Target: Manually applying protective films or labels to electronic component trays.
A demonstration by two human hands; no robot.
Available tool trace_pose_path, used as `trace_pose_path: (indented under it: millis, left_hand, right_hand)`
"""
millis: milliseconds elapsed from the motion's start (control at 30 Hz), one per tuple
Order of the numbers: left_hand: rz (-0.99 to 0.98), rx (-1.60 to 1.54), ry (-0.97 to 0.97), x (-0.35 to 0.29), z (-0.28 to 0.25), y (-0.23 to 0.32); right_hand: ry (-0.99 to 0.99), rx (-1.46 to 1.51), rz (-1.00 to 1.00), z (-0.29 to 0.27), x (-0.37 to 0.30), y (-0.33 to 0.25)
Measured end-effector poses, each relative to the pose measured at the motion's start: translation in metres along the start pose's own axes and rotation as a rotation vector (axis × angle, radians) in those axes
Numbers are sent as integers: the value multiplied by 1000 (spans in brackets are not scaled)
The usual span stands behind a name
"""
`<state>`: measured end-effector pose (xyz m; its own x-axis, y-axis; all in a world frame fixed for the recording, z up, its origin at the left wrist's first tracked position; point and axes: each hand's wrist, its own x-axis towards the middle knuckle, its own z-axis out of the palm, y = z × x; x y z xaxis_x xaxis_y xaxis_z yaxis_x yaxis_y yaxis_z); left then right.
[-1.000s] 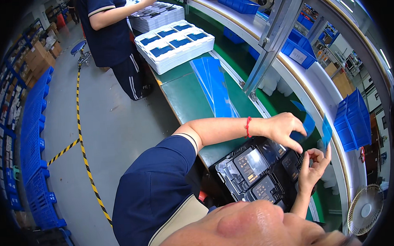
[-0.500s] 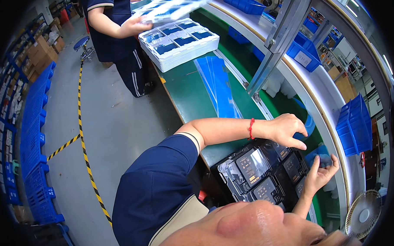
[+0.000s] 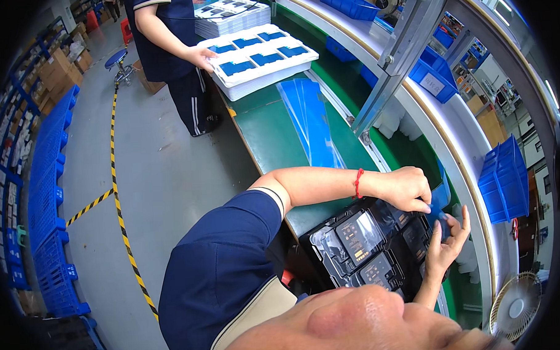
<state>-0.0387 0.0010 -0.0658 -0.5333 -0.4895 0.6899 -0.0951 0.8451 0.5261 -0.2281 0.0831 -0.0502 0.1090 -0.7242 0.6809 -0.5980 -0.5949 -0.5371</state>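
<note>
Where a blue film [image 3: 440,197] stretches just right of the black tray [image 3: 307,241], the left hand [image 3: 409,190] pinches it; the right hand [image 3: 445,248] meets it too, though whether it grips I cannot tell. Up and left of the tray, blue sheets [image 3: 308,121] lie on the green bench [image 3: 259,131]; farther that way, a co-worker's hand [image 3: 200,57] touches stacked white trays [image 3: 252,87].

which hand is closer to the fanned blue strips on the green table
Left. The left hand is past the near end of the blue strips, to their lower right in the picture; the right hand is farther off in that direction.
</note>
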Motion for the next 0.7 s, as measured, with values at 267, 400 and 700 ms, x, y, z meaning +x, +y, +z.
trace_pose_path:
  millis: [267, 400, 700]
  left_hand:
    - [-9, 38, 95, 2, -5, -8]
    - [-40, 44, 98, 2, -5, -5]
    - [-49, 81, 79, 2, -7, -2]
  right_hand:
    - [93, 243, 300, -6, 2, 35]
    - [98, 305, 349, -6, 2, 32]
    - [21, 410, 518, -10, 1, 39]
